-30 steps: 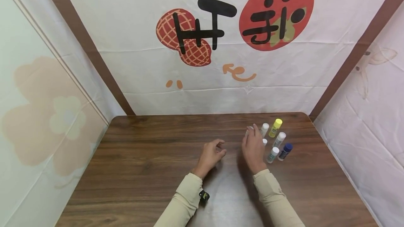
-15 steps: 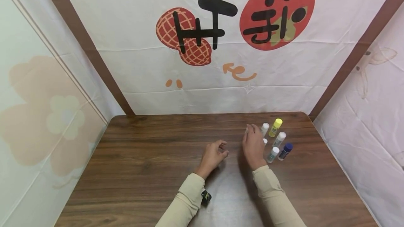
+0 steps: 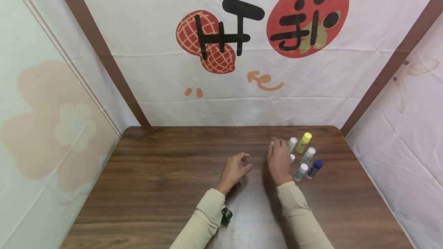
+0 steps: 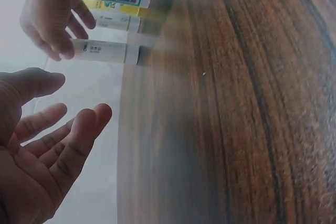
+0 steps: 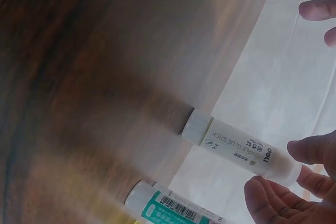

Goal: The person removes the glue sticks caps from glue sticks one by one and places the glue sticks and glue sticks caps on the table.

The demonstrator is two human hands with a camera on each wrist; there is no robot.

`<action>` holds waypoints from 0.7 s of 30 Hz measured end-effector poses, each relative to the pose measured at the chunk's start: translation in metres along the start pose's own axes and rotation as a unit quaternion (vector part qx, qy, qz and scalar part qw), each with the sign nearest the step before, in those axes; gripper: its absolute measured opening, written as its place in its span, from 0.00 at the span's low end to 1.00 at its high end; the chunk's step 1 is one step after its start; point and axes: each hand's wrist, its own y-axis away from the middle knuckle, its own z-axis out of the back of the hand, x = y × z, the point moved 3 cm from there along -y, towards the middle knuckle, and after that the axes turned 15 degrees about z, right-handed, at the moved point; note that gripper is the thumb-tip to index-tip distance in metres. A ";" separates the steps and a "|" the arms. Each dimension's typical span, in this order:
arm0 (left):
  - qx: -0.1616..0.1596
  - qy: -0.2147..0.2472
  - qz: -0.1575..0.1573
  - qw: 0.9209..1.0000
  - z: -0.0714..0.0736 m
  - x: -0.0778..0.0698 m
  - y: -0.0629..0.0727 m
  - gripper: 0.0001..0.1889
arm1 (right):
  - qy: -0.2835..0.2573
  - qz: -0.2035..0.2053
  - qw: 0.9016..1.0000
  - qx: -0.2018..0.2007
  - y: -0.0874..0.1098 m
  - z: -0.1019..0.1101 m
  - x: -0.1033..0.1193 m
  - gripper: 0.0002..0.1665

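White plastic: one deli Simple Glue Stick [image 5: 236, 145], at one o'clock on the wood-grain table [image 3: 155, 187], twelve being the far edge in the head view.

Right hand [image 3: 279, 162]: grip pinching this stick near its top, thumb opposed to fingers; whether the stick's base touches the wood cannot be told.

Left hand [image 3: 232, 170]: grip released, fingers loosely bent, holding nothing; at eight o'clock from the stick.

Handling note: a light, upright hold near the top seems best; keep the knuckles clear of the group at three to five o'clock, as a brush could topple neighbours.

Containers: glue tubes, capped, contents unseen. Clock read from the held stick.
- Yellow glue stick [image 3: 303, 143], three o'clock.
- Rear white-capped glue stick [image 3: 292, 142], three o'clock, just beside the yellow.
- Middle white-capped glue stick [image 3: 308, 155], between yellow and blue.
- Blue-capped glue stick [image 3: 315, 168], four o'clock.
- Teal-labelled glue stick [image 3: 301, 172], between four and five.
- Part-hidden white-capped glue stick [image 3: 292, 157], four o'clock, behind the right hand.
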 end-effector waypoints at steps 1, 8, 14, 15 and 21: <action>-0.002 0.000 -0.002 1.000 0.001 0.000 0.000 0.17 | -0.002 -0.003 1.000 0.001 -0.001 0.000 0.000 0.16; -0.005 0.009 -0.010 1.000 0.004 0.002 -0.003 0.16 | -0.007 0.001 1.000 -0.004 -0.003 0.000 0.002 0.15; 0.000 0.005 -0.010 1.000 0.005 0.001 -0.005 0.16 | -0.025 0.009 1.000 -0.009 -0.002 0.003 0.006 0.17; 0.002 0.006 -0.011 1.000 0.005 0.001 -0.005 0.16 | -0.029 0.011 0.999 -0.011 -0.002 0.004 0.008 0.18; 0.001 0.007 -0.014 1.000 0.004 0.000 -0.008 0.16 | -0.060 0.017 0.998 -0.025 -0.003 0.010 0.017 0.20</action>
